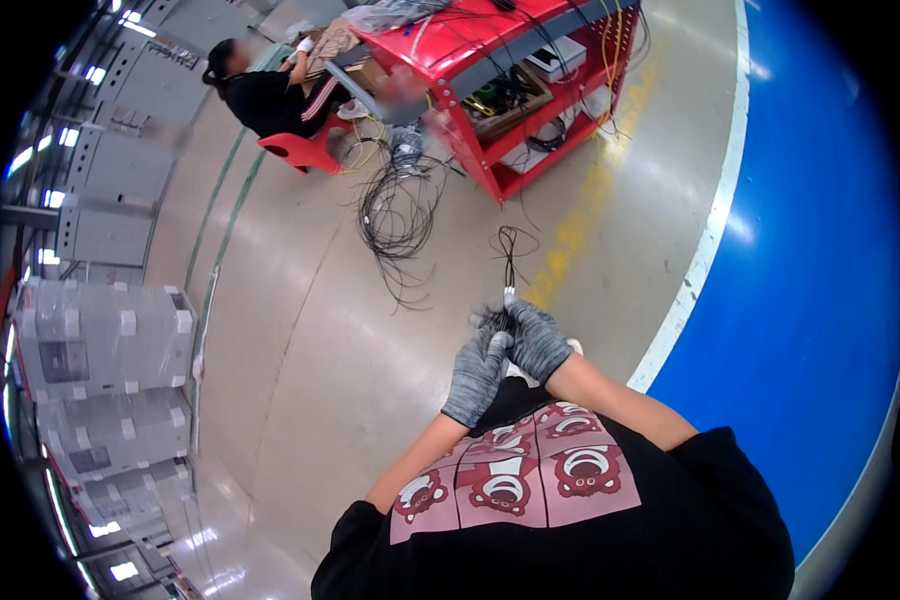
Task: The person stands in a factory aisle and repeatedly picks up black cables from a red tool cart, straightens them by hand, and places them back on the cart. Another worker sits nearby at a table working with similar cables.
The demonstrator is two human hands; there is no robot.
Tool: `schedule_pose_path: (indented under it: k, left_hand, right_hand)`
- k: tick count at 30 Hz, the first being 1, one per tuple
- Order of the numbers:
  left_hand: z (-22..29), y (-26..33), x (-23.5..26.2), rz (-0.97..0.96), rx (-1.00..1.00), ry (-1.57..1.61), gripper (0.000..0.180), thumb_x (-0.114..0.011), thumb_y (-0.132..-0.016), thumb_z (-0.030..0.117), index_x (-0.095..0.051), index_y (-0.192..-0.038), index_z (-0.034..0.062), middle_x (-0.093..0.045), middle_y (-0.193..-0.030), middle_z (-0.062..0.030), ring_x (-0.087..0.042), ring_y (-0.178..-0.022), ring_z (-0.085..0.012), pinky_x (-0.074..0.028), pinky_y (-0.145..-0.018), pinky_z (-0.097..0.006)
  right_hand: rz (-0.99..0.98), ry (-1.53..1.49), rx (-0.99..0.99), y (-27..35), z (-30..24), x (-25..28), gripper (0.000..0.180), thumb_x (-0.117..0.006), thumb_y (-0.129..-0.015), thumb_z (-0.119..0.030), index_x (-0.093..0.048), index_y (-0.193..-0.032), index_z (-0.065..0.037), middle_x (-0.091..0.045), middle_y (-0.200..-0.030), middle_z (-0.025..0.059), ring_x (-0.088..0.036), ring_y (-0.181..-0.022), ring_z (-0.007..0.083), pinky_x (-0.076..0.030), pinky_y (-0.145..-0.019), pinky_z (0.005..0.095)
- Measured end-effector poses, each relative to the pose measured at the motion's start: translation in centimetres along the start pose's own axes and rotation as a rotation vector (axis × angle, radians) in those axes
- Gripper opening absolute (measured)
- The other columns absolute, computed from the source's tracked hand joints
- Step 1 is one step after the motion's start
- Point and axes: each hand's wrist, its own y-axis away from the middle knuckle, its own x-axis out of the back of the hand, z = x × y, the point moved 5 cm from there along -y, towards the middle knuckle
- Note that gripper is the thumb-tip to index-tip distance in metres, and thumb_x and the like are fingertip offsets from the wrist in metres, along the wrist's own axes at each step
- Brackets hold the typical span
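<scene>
left hand [477, 378] and right hand [540, 343] seemingly grip the wire bundle [510, 276], its long axis pointing ahead.

a factory workshop for electrical assembly, by the look of it. ahead of the gloved fingers [538, 335] stands a red metal bench [420, 45] with hand tools [482, 104] on its shelf; ahead and to their left, loose black wires [400, 215] lie coiled on the grey floor [300, 370]. far left of them, plastic-wrapped cabinets [110, 340] stand near strip lights [20, 161]. to their right, a white line [697, 275] edges blue flooring [820, 260].
</scene>
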Motion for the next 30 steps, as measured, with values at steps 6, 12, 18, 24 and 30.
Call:
schedule_pose_path:
  k: [6, 12, 18, 24, 30]
  left_hand:
    - [1.1, 1.6, -0.5, -0.160, -0.122, -0.398, 0.030, -0.046, -0.094, 0.030, -0.059, -0.090, 0.0042, -0.055, -0.062, -0.0122, -0.055, -0.057, -0.0248, -0.044, -0.056, -0.036]
    - [-0.8, 4.0, 2.0, -0.341, -0.076, -0.610, 0.028, -0.045, -0.093, 0.033, -0.056, -0.094, 0.0067, -0.061, -0.072, -0.0190, -0.061, -0.070, -0.0383, -0.047, -0.060, -0.044]
    - [-1.8, 5.7, 3.8, -0.362, -0.027, -0.520, 0.027, -0.047, -0.093, 0.032, -0.058, -0.092, 0.0066, -0.063, -0.072, -0.0147, -0.062, -0.068, -0.0352, -0.048, -0.059, -0.041]
    - [-7.3, 7.2, 7.2, -0.297, 0.018, -0.375, 0.026, -0.049, -0.093, 0.028, -0.061, -0.092, 0.0049, -0.060, -0.064, -0.0117, -0.059, -0.056, -0.0216, -0.045, -0.054, -0.035]
    - [-19.0, 10.2, 12.6, -0.234, 0.243, -0.253, 0.023, -0.049, -0.094, 0.025, -0.059, -0.095, 0.0046, -0.059, -0.068, -0.0084, -0.057, -0.060, -0.0161, -0.046, -0.057, -0.030]
  right_hand:
    - [0.128, -0.299, 0.074, -3.9, -5.9, 4.9, 0.024, -0.044, -0.095, -0.025, -0.048, -0.097, -0.001, -0.063, -0.094, 0.0226, -0.064, -0.082, 0.0357, -0.055, -0.065, 0.0426]
    - [0.267, -0.296, 0.300, -5.3, -11.1, 9.8, 0.025, -0.041, -0.096, -0.023, -0.050, -0.090, -0.001, -0.063, -0.085, 0.0208, -0.063, -0.072, 0.0309, -0.054, -0.057, 0.0368]
    - [0.343, -0.328, 0.463, -6.2, -14.8, 12.8, 0.026, -0.039, -0.097, -0.025, -0.049, -0.091, -0.001, -0.062, -0.081, 0.0187, -0.064, -0.069, 0.0298, -0.053, -0.054, 0.0352]
    - [0.366, -0.295, 0.684, -4.5, -20.9, 14.3, 0.025, -0.038, -0.097, -0.023, -0.048, -0.088, -0.002, -0.063, -0.072, 0.0140, -0.062, -0.059, 0.0234, -0.052, -0.048, 0.0314]
    - [0.365, -0.328, 0.731, -2.8, -24.0, 14.3, 0.020, -0.040, -0.094, -0.020, -0.049, -0.086, -0.004, -0.062, -0.072, 0.0130, -0.063, -0.061, 0.0238, -0.052, -0.049, 0.0311]
